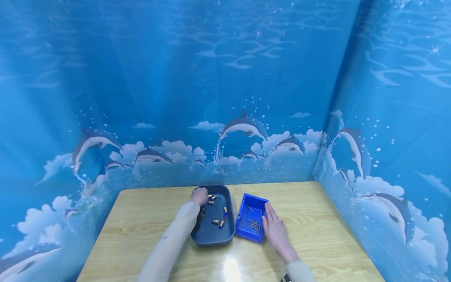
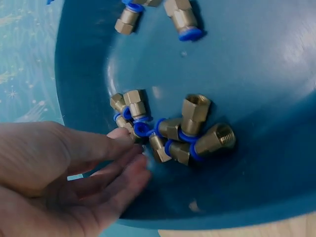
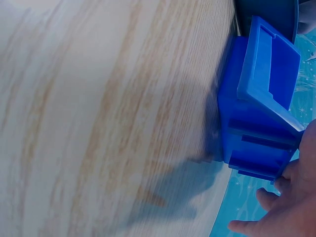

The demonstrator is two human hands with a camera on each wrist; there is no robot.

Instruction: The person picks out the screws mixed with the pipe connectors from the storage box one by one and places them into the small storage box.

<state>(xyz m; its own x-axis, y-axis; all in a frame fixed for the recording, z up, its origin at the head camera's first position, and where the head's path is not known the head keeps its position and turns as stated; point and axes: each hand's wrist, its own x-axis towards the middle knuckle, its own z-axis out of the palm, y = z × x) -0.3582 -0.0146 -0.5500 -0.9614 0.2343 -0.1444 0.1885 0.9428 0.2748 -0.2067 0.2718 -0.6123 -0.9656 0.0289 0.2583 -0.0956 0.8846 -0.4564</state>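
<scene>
My left hand (image 1: 199, 196) reaches into the left side of a dark blue tray (image 1: 215, 234). In the left wrist view its loosely bent fingers (image 2: 118, 187) are at a cluster of brass push-fit fittings (image 2: 195, 116) with blue collars; no fitting is plainly held. More fittings (image 2: 181, 19) lie farther along the tray. My right hand (image 1: 276, 233) rests with straight fingers along the right side of a bright blue bin (image 1: 249, 235). Inside the bin lie several thin metal pins or screws (image 1: 253, 224), too small to tell which.
Tray and bin stand close together on a light wood-grain table (image 1: 148, 219). A blue curtain (image 1: 211, 98) printed with dolphins hangs behind the table and along its sides.
</scene>
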